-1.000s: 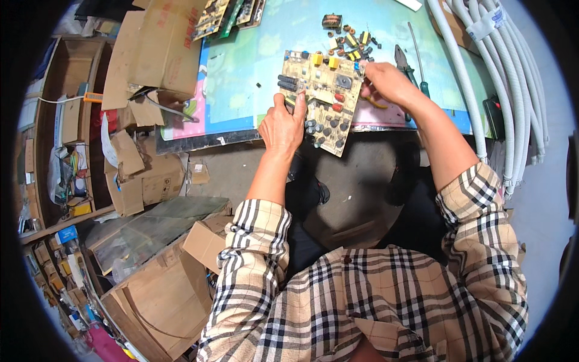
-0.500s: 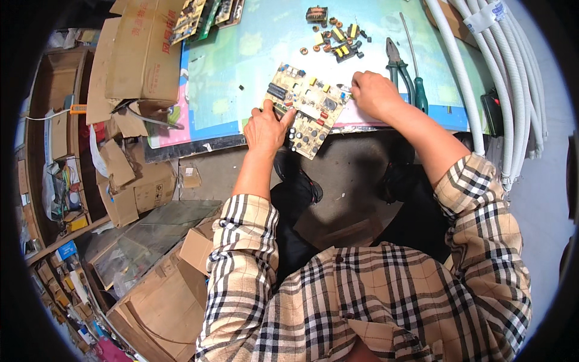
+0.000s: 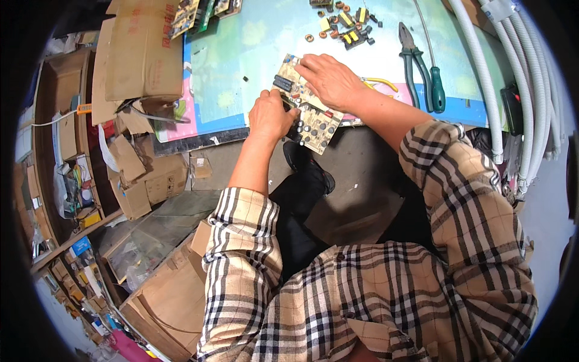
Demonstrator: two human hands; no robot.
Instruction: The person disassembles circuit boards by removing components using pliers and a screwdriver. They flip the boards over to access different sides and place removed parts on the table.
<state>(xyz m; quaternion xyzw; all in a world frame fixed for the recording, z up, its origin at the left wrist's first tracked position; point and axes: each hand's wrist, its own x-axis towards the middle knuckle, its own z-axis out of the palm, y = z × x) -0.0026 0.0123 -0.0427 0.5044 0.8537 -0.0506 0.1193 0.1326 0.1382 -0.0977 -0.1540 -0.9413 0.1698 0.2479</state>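
Observation:
A tan circuit board, crowded with black capacitors and other small parts, lies across the near edge of the table, its near corner jutting past it. My left hand grips its left side, thumb over the components. Across the upper right part of the board reaches my right hand, fingers bent over the far edge and hiding much of the surface. Beside my right wrist lies a yellow-handled hand tool, partly covered by the forearm. Farther right are green-handled pliers and a screwdriver with a green handle.
Several loose coils and small transformers are piled at the far middle. More circuit boards sit at the far left, near a cardboard box. White corrugated hoses hang along the right side. A cluttered wooden shelf stands left.
My right hand has moved left from beside the board onto its upper part. The yellow-handled tool now shows on the table. The view has shifted slightly.

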